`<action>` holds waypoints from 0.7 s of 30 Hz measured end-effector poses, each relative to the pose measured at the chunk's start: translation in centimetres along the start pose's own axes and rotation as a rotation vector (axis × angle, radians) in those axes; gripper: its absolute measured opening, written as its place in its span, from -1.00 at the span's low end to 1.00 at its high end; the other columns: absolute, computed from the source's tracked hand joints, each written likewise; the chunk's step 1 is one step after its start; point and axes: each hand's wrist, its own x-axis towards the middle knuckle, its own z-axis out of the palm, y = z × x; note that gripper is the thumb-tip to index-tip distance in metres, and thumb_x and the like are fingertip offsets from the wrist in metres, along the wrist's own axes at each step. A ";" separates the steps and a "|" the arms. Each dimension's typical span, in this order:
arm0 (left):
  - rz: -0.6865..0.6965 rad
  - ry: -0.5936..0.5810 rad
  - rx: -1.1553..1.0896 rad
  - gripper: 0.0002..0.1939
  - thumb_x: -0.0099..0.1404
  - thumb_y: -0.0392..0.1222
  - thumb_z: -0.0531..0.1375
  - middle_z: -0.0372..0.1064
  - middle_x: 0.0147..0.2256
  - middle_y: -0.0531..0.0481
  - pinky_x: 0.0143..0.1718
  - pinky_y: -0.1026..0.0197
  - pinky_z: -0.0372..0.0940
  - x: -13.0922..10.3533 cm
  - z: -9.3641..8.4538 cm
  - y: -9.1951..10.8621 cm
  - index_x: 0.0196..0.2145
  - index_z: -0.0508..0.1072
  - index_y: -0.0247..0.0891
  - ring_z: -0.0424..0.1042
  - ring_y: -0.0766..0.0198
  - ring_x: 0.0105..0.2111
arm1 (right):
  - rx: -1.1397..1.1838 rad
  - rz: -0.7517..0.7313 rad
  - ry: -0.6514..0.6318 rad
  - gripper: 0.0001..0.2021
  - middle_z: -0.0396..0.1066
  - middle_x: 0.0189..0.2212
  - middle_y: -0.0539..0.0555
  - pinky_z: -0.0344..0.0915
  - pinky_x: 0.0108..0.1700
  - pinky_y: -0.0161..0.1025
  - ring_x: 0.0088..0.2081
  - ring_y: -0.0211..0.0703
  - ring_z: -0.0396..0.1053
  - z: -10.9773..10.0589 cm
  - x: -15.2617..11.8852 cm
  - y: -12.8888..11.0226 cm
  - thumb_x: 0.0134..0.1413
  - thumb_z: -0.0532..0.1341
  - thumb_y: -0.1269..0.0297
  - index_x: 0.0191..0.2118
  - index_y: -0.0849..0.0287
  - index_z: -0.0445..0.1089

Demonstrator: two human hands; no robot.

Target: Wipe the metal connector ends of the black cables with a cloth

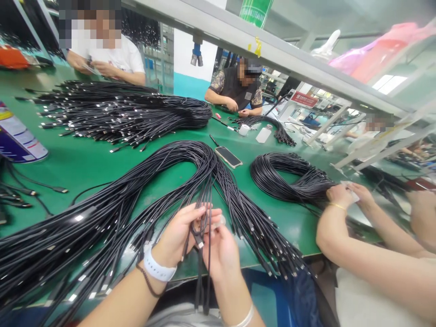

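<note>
My left hand (175,234), with a white watch on its wrist, is closed around several black cables near the table's front edge. My right hand (223,250) is beside it, its fingers curled against the same cables (208,240), whose connector ends hang down between my forearms. A small pale object shows at my right fingertips, too blurred to name. A large bundle of black cables (126,190) arches over the green table (179,175) behind my hands, with ends spread to the left and right.
A phone (229,156) lies beyond the bundle. A coiled cable bundle (272,181) is at right, near a co-worker's hands (340,195). Another cable pile (126,111) lies at back left, a can (20,136) at far left. Two people sit across the table.
</note>
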 end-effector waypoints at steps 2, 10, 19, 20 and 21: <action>0.029 0.023 -0.020 -0.87 0.23 -0.30 0.19 0.53 -0.29 -0.23 -0.39 0.24 0.45 -0.2 -0.1 0.2 -0.26 0.48 -0.39 0.52 0.19 -0.40 | -0.007 -0.064 -0.027 -0.88 0.26 -0.56 -0.05 0.15 -0.51 -0.37 -0.56 -0.31 0.16 0.5 -0.3 0.4 -0.08 0.28 0.27 -0.43 0.17 0.35; -0.025 -0.045 0.138 -0.85 0.13 -0.38 0.28 0.52 -0.25 -0.25 -0.36 0.32 0.42 -0.2 0.0 -0.1 -0.30 0.41 -0.36 0.53 0.19 -0.31 | -0.424 -0.356 0.002 -0.76 0.23 -0.70 -0.07 0.15 -0.52 -0.37 -0.61 -0.32 0.16 -2.4 -3.4 -4.5 0.03 0.31 0.15 -0.47 0.22 0.39; -0.021 -0.168 0.136 -0.64 0.23 -0.42 0.17 0.41 -0.04 -0.38 -0.06 0.12 0.37 -0.5 0.6 -0.1 0.00 0.28 -0.42 0.44 0.00 -0.06 | -0.319 -0.392 0.060 -0.69 0.33 -0.59 -0.06 0.18 -0.58 -0.36 -0.62 -0.33 0.16 -6.5 -5.1 -7.6 -0.09 0.39 0.17 -0.19 0.17 0.50; -0.009 -0.171 0.125 -0.64 0.24 -0.42 0.17 0.41 -0.03 -0.37 -0.05 0.12 0.37 -0.5 0.7 -0.1 0.00 0.28 -0.42 0.43 0.01 -0.05 | -0.305 -0.380 0.046 -0.68 0.34 -0.59 -0.04 0.17 -0.58 -0.35 -0.62 -0.31 0.16 -6.7 -5.2 -7.7 -0.08 0.39 0.18 -0.16 0.16 0.50; 0.005 -0.167 0.117 -0.64 0.24 -0.43 0.16 0.41 -0.04 -0.36 -0.04 0.12 0.36 -0.4 0.9 -0.1 0.00 0.27 -0.42 0.44 0.01 -0.05 | -0.295 -0.362 0.026 -0.68 0.35 -0.59 -0.03 0.17 -0.58 -0.33 -0.62 -0.29 0.17 -7.0 -5.4 -7.6 -0.07 0.38 0.18 -0.15 0.15 0.50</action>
